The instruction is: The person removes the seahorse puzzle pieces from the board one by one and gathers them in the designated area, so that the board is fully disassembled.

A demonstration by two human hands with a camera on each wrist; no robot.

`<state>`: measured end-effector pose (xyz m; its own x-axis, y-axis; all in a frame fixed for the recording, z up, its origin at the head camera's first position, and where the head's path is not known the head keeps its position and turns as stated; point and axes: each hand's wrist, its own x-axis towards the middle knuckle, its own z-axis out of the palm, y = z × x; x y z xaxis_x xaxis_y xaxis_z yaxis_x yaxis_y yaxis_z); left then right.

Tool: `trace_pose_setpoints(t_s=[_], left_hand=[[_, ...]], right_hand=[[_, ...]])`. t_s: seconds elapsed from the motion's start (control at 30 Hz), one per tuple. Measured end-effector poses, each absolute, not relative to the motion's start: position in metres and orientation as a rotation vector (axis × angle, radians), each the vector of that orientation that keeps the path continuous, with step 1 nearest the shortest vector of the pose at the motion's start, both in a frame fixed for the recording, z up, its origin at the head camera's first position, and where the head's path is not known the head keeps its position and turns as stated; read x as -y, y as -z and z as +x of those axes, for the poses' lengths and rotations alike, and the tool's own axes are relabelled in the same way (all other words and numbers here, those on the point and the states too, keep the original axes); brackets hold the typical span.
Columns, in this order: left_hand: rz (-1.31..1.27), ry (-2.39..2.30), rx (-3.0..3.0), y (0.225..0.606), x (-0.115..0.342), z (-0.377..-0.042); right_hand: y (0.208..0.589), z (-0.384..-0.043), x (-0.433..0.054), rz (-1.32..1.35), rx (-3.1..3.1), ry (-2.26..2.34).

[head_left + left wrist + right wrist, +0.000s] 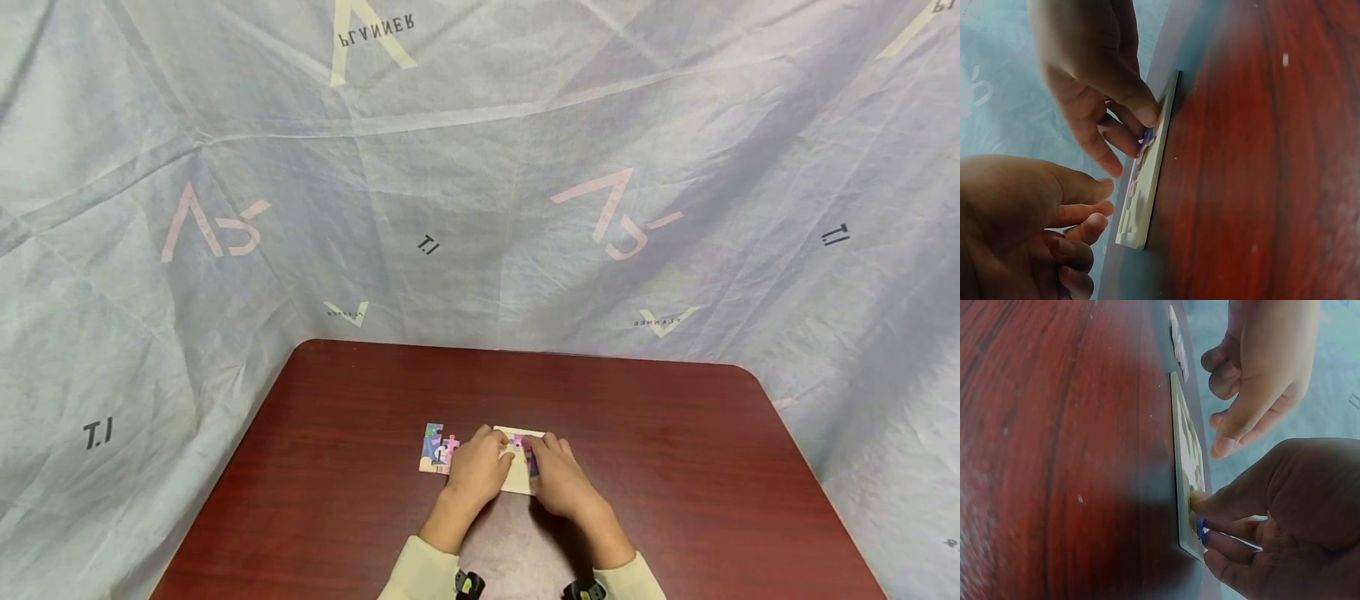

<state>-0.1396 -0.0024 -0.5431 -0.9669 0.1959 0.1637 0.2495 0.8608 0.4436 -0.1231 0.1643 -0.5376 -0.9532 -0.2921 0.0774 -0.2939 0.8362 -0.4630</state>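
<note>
A pale, flat puzzle board (516, 477) lies on the table between both hands. My right hand (558, 477) is over its right side. In the right wrist view, its thumb and fingers pinch a blue and purple jigsaw piece (1201, 529) low over the board. Some pink pieces (518, 439) show near the board's far edge. My left hand (476, 467) hovers by the left side of the board. Its fingers are loosely bent, the thumb near the index finger, with nothing visible between them in the left wrist view (1029, 225).
Left of the board, joined jigsaw pieces (431, 454) in blue and pink lie on the table, partly hidden by the left hand. The dark red wooden table (360, 517) is bordered by hanging grey printed cloth (480, 217) at the back and both sides.
</note>
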Motion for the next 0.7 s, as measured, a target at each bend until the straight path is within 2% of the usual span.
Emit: trace_pose_setpoints(t_s=[0.7], left_hand=[[-0.346, 0.524, 2.951, 0.548, -0.010, -0.146]], right_hand=[[0.541, -0.125, -0.168, 0.510, 2.973, -0.759]])
